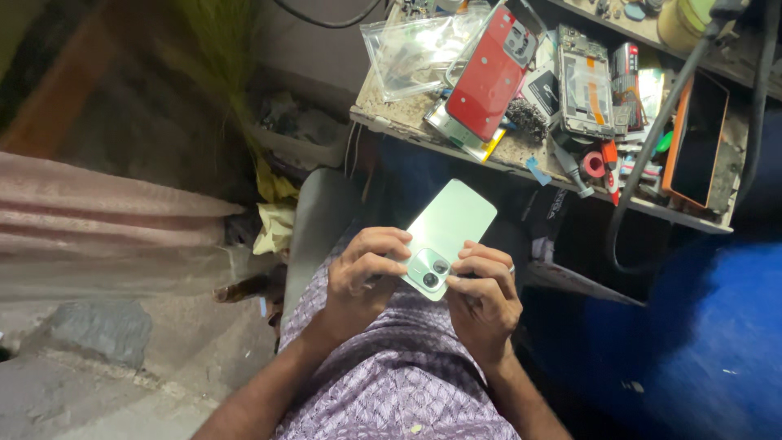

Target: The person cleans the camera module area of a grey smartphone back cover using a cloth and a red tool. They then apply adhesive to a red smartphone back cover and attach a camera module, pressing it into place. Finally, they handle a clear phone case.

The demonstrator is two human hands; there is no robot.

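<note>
A pale green phone (pixel 446 226) lies back side up over my lap, its camera block nearest me. My left hand (pixel 364 269) grips its lower left corner, fingers curled over the edge beside the camera block. My right hand (pixel 483 293) holds the lower right corner, thumb and fingertips pressing at the edge next to the lenses; a ring shows on one finger. Both hands touch the phone at the same end.
A cluttered workbench (pixel 391 114) stands ahead with a red phone back cover (pixel 487 77), a clear plastic bag (pixel 411 50), an opened phone frame (pixel 585 81), an orange-edged phone (pixel 695 140), small tools and a black cable (pixel 652 147). A blue surface (pixel 709 342) is at right.
</note>
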